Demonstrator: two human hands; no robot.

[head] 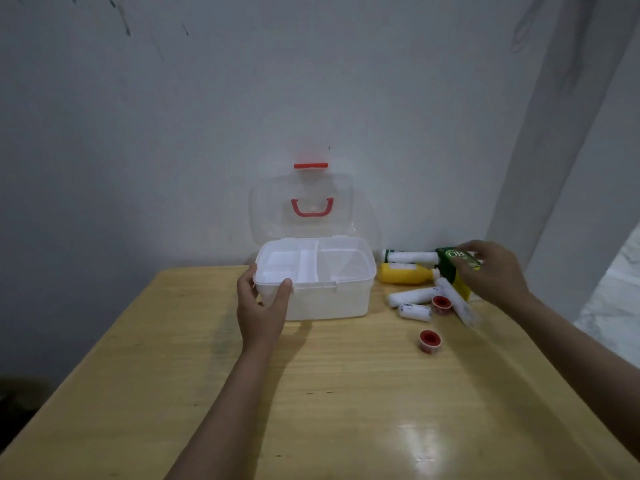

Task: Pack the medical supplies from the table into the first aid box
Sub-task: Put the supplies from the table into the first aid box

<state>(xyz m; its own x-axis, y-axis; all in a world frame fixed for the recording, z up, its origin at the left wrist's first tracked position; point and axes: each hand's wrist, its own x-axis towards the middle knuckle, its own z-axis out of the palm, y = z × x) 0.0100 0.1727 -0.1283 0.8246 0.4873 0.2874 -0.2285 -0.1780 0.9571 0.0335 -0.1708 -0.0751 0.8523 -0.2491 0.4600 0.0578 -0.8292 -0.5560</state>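
Note:
The white first aid box (332, 299) stands on the wooden table against the wall, its clear lid (301, 209) with a red handle swung up and open. A white divided tray sits inside it. My left hand (259, 306) grips the box's front left corner. My right hand (491, 271) closes around a green and yellow carton (450, 261) to the right of the box. Beside it lie a yellow bottle (405, 273), several white bandage rolls (412, 296) and two red tape spools (430, 341).
The wooden table (346, 393) runs toward me, with its left edge and right edge both in view. A grey wall stands directly behind the box. A pillar rises at the right.

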